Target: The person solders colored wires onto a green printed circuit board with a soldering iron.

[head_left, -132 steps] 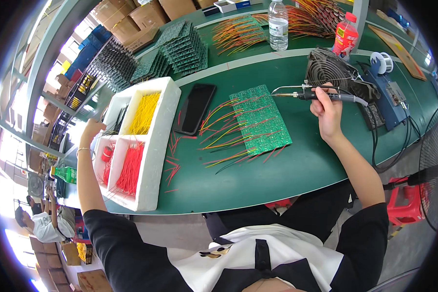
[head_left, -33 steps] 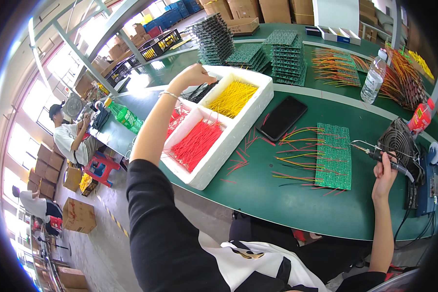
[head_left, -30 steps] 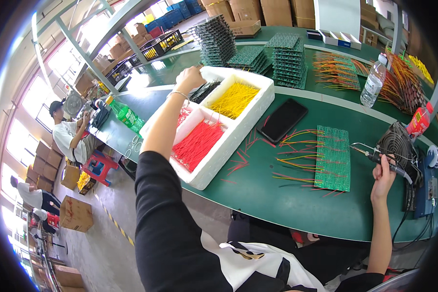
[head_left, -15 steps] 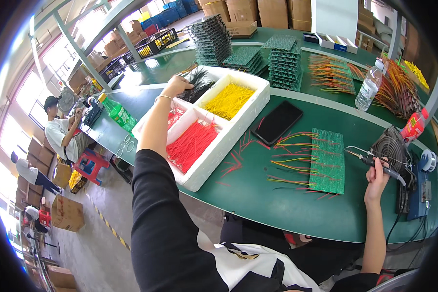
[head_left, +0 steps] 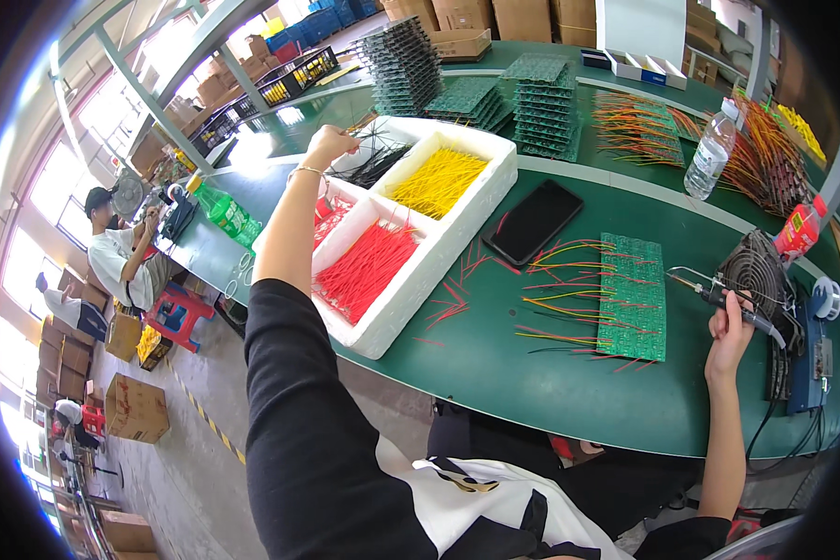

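Note:
My left hand [head_left: 330,146] is raised over the far left compartment of a white foam tray [head_left: 403,308], its fingers pinched on a few thin black wires. More black wires [head_left: 379,168] lie loose below it. Yellow wires [head_left: 439,183] and red wires [head_left: 368,271] fill neighbouring compartments. My right hand [head_left: 730,341] grips a soldering iron [head_left: 711,293], its bent metal tip pointing left toward a green circuit board panel [head_left: 633,299]. Red, yellow and black wires stick out from that panel's left side. The tip is apart from the panel.
A black phone [head_left: 534,222] and scattered red wire pieces [head_left: 452,306] lie between tray and panel. Stacked boards [head_left: 543,107] stand behind. A water bottle [head_left: 709,154], a red-labelled bottle [head_left: 797,230], a small fan [head_left: 754,271] and a blue soldering station [head_left: 808,364] occupy the right. A co-worker [head_left: 121,252] sits left.
My left hand has lifted up out of the black wires, with its fingers drawn together. My right hand still holds the soldering iron at nearly the same place.

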`<move>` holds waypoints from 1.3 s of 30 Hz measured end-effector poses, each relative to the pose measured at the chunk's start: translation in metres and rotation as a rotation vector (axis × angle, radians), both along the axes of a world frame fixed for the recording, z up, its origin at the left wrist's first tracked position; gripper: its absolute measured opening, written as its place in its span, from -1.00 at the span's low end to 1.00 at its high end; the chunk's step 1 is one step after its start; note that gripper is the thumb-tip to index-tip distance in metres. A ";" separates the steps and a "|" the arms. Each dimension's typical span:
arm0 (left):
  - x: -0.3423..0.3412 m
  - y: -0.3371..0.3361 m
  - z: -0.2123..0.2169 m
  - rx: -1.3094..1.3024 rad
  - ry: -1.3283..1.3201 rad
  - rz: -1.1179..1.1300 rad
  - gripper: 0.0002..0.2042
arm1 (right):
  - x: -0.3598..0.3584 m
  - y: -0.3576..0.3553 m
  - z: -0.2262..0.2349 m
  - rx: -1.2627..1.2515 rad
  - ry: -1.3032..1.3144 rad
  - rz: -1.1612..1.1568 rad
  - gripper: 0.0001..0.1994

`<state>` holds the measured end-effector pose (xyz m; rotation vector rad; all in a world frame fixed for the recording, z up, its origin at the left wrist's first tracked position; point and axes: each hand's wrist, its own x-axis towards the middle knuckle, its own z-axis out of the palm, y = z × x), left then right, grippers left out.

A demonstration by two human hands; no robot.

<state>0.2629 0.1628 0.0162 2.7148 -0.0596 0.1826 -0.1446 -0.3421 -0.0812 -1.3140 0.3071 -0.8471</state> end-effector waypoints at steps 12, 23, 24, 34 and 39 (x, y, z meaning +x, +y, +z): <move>-0.026 -0.033 0.032 0.532 -0.088 0.041 -0.73 | -0.001 0.004 0.005 0.015 -0.032 0.009 -0.88; -0.038 -0.039 0.053 0.670 -0.103 0.033 -0.71 | -0.001 0.002 0.004 0.004 -0.036 0.010 -0.88; -0.039 -0.038 0.049 0.682 -0.156 0.054 -0.74 | 0.001 0.003 0.004 0.013 -0.035 -0.007 -0.88; -0.044 -0.035 0.020 0.151 -0.151 0.245 -0.67 | -0.002 0.004 0.002 0.014 -0.015 -0.015 -0.87; -0.026 -0.022 0.019 0.337 -0.030 0.049 -0.74 | -0.002 0.002 0.001 0.004 -0.009 -0.017 -0.87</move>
